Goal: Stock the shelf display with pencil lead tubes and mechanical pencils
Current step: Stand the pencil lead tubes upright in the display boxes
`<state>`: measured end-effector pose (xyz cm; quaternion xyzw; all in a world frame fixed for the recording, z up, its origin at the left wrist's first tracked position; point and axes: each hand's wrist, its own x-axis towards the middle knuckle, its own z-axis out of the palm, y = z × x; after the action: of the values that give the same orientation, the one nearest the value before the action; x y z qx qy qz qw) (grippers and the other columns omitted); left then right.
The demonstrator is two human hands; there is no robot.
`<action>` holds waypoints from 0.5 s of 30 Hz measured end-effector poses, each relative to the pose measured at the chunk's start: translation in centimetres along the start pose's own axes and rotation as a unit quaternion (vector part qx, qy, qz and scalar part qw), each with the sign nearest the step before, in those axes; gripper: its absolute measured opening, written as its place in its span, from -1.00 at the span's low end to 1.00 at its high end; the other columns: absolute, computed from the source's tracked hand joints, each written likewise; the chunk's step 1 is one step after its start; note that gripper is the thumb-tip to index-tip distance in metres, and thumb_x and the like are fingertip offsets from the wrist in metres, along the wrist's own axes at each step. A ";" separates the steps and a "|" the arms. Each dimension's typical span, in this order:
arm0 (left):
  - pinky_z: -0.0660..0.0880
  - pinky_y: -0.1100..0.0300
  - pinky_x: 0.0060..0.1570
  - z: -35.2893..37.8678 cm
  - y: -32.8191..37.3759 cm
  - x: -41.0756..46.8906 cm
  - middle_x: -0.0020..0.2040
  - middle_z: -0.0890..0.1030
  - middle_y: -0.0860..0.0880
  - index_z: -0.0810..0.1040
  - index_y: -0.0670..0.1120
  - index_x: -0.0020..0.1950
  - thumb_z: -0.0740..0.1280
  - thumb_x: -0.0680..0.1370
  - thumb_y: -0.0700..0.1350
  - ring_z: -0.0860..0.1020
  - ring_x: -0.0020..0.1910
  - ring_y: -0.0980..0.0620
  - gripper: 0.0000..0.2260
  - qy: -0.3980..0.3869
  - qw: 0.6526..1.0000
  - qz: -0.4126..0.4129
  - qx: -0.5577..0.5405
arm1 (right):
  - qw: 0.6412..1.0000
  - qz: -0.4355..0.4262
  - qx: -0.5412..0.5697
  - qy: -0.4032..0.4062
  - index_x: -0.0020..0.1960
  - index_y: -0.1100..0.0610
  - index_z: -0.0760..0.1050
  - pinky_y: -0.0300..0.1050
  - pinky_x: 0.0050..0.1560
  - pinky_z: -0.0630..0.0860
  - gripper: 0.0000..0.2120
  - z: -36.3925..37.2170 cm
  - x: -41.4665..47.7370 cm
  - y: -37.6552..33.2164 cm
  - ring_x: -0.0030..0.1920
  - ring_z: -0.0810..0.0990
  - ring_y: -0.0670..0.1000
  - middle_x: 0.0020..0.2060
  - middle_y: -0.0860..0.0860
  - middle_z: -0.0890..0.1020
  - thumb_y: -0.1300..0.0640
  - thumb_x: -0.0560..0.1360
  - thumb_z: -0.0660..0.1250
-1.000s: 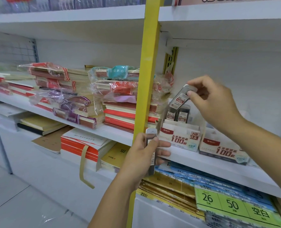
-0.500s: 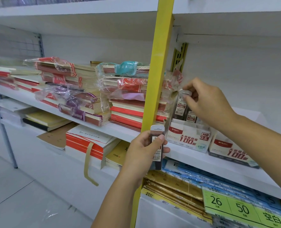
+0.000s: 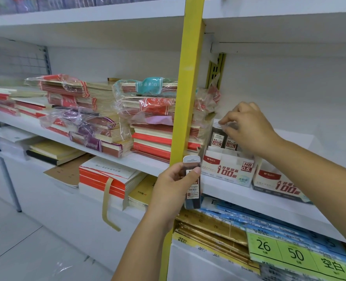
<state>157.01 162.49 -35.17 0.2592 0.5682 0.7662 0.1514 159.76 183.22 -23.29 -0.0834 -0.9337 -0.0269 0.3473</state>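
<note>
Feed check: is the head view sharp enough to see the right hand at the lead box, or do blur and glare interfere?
Head view: the fingertips of the right hand smear with motion blur at the tubes in the display box; the left hand and its lead tube read sharp; plastic wrap on the notebook stacks glints; the wide lens bows the shelf edges.

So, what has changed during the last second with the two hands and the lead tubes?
The right hand brought its lead tube down, from tilted above the display box to upright inside it, and still pinches its cap. The left hand still grips the spare tube in front of the shelf. The notebook stacks did not move.
</note>
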 end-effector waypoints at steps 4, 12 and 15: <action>0.66 0.08 -0.05 0.3 0.2 -0.2 -0.03 0.74 0.12 0.67 0.27 -0.03 0.40 0.58 -0.05 0.70 -0.04 0.12 -0.82 0.000 1.000 0.008 -0.012 | 0.997 0.001 0.053 0.055 0.23 0.02 0.56 -0.24 0.04 0.27 -0.76 -1.6 -2.6 -1.3 0.06 0.34 -0.13 -0.03 -0.10 0.46 0.08 0.59 0.26; 0.63 0.16 -0.09 1.8 0.4 -1.1 -0.02 0.75 -0.05 0.70 0.10 0.00 0.45 0.53 -0.06 0.71 -0.04 0.01 -0.91 -0.021 0.999 -0.016 -0.037 | 0.924 0.094 0.360 -0.090 0.12 -0.26 0.45 -0.45 -0.11 0.50 -0.78 -1.5 -14.6 -4.6 -0.04 0.58 -0.30 -0.07 -0.37 0.58 -0.03 0.52 0.35; 0.62 0.24 -0.18 2.6 0.6 -1.6 -0.03 0.75 -0.07 0.71 0.06 0.02 0.44 0.53 -0.05 0.72 -0.08 0.02 -0.90 -0.035 0.998 -0.025 -0.051 | 0.874 0.169 0.440 -0.117 0.07 -0.18 0.52 -0.31 -0.14 0.60 -0.79 -0.4 -16.1 -4.5 -0.13 0.67 -0.20 -0.12 -0.22 0.68 0.09 0.51 0.40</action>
<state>159.81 163.53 -34.40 0.2635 0.5293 0.7805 0.2032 171.29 176.51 -33.45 -0.0807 -0.8545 0.4561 0.2352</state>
